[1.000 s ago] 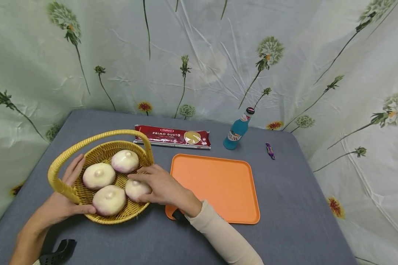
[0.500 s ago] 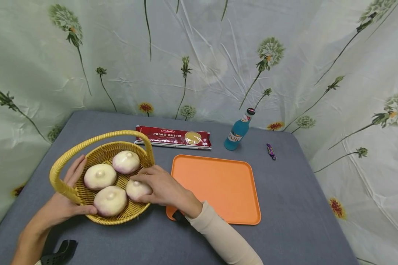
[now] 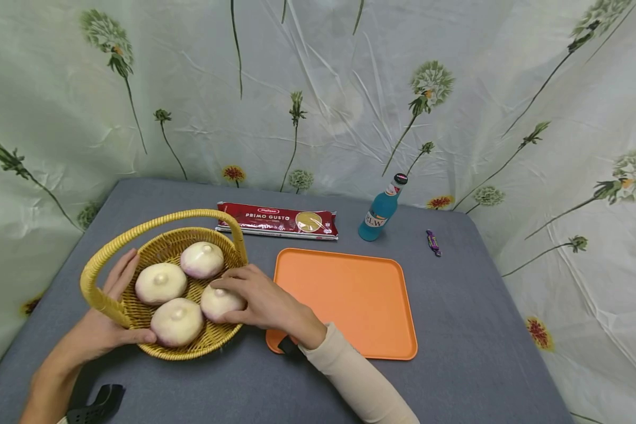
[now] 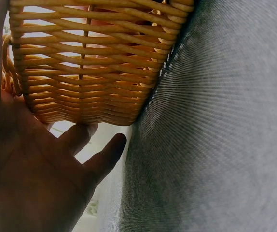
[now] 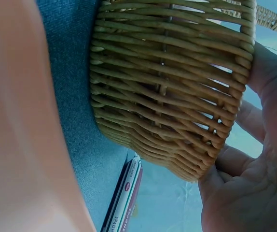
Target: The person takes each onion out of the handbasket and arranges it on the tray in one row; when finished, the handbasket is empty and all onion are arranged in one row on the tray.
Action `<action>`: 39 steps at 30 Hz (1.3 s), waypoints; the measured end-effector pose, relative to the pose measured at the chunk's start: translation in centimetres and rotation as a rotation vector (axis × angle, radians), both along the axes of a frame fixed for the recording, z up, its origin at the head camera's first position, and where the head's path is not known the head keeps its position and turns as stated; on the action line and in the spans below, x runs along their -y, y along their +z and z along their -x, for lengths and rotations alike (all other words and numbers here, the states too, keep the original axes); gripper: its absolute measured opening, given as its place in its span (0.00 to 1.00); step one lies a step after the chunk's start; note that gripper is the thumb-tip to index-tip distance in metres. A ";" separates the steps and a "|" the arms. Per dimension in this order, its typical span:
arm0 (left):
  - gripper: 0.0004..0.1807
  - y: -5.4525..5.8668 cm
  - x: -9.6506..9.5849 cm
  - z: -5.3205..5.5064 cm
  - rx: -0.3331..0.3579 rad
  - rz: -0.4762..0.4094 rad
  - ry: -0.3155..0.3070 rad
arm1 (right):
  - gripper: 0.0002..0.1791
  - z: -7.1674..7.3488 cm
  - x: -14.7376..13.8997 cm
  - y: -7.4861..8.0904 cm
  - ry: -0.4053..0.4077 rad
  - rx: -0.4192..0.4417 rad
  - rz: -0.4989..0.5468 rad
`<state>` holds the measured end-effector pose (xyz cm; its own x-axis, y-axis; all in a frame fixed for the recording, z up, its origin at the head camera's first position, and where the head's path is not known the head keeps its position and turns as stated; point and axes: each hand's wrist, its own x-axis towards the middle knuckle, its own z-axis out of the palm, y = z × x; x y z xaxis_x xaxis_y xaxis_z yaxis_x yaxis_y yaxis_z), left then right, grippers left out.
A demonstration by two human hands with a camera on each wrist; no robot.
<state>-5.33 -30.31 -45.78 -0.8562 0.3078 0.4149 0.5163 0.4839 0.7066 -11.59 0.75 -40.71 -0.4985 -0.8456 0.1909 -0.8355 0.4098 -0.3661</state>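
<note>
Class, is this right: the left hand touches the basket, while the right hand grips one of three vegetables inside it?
The count is wrong: the head view shows four vegetables in the basket. The left hand touches the basket, and the right hand grips one vegetable.

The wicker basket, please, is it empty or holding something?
Holding something: four pale, purple-tinged bulbs lie in the basket, the right hand gripping one.

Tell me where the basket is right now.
In the head view, the basket stands on the left part of the table, just left of the orange tray and in front of the red packet.
</note>
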 end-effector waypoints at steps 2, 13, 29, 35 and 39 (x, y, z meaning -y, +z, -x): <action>0.83 0.0 0.0 0.0 0.004 -0.002 -0.003 | 0.27 0.0 -0.1 0.0 0.002 0.009 0.009; 0.82 0.2 -0.2 -0.2 0.020 0.001 0.001 | 0.28 -0.2 -0.5 0.4 -0.002 0.020 0.021; 0.81 0.0 -0.1 -0.2 0.010 -0.022 -0.007 | 0.28 -0.7 -1.4 1.6 0.001 0.033 0.161; 0.82 0.2 -0.2 -0.2 0.029 -0.030 -0.004 | 0.29 -0.9 -2.1 2.1 -0.015 0.043 0.205; 0.82 0.1 -0.2 -0.2 0.022 -0.029 -0.006 | 0.29 -0.9 -2.7 2.2 -0.024 0.036 0.237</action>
<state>-5.12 -30.16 -45.71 -0.8632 0.3012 0.4052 0.5037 0.4600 0.7312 -10.72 3.45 -38.53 -0.5282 -0.7670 0.3643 -0.8111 0.3287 -0.4838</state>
